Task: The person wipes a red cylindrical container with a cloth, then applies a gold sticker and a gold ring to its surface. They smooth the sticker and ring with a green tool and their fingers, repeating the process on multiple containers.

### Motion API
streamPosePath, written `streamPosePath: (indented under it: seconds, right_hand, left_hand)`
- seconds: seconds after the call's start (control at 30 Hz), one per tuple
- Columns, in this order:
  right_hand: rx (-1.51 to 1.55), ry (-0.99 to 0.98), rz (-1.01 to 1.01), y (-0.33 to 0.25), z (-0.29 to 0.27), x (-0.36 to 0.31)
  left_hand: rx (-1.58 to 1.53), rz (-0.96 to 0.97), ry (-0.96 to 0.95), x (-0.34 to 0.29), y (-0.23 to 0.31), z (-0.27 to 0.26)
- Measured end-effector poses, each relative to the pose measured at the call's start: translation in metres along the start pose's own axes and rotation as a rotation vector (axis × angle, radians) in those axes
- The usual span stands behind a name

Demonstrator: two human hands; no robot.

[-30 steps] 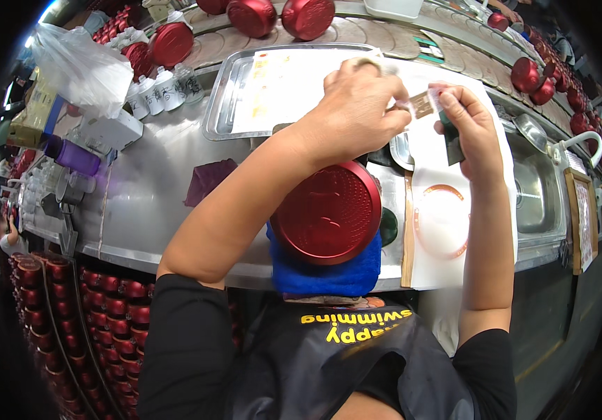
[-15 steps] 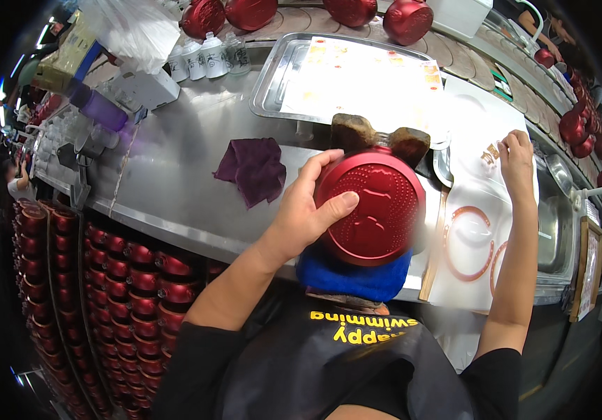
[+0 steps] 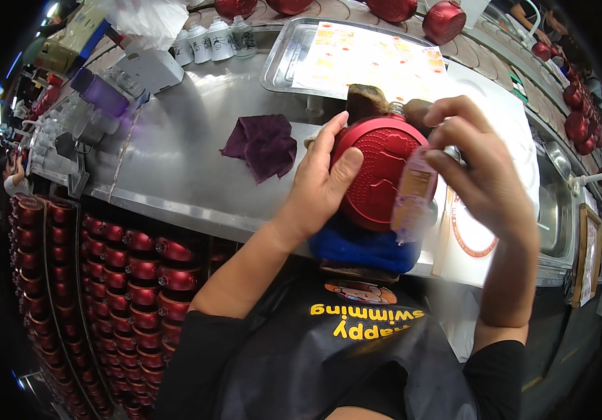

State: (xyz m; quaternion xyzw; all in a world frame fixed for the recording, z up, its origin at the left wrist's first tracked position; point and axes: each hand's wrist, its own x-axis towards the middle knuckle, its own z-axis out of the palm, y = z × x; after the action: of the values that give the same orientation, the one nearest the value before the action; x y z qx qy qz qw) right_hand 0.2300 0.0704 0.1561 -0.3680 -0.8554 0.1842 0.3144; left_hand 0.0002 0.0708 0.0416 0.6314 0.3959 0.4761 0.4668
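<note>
A flat round red bottle (image 3: 374, 171) with a raised pattern leans on a blue cloth pad (image 3: 364, 246), its narrow neck away from me against dark brown padded rests (image 3: 365, 102). My left hand (image 3: 320, 183) steadies it from the left, thumb on the face, fingers round the edge. Between thumb and fingertips, my right hand (image 3: 479, 161) pinches a thin translucent strip with gold markings, like a decal (image 3: 414, 187). The strip hangs over the bottle's right side; whether it touches the surface I cannot tell.
A crumpled purple cloth (image 3: 262, 145) lies left on the steel counter (image 3: 182, 150). Beyond are a metal tray (image 3: 278, 82) with printed sheets and small bottles (image 3: 218, 40). A white sheet with a red ring print (image 3: 470, 246) lies right, beside a sink (image 3: 556, 224). Red bottles (image 3: 143, 269) are stacked lower left.
My right hand has come from the white sheet at the right to the bottle, bringing the decal strip. My left hand stays on the bottle. The whole view has shifted slightly.
</note>
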Motion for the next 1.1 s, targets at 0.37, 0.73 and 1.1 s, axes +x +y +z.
streamPosePath:
  seconds: [0.37, 0.73, 1.1]
  right_hand:
    - [-0.219, 0.128, 0.065, 0.028, 0.047, -0.008]
    - [-0.190, 0.163, 0.039, 0.031, 0.050, -0.005]
    - [-0.198, 0.237, 0.071, 0.031, 0.055, -0.004]
  left_hand:
    - [0.633, 0.230, 0.051, -0.026, 0.012, 0.014]
    - [0.608, 0.238, 0.009, -0.023, 0.011, 0.009]
    - [0.602, 0.201, -0.010, -0.023, 0.012, 0.010]
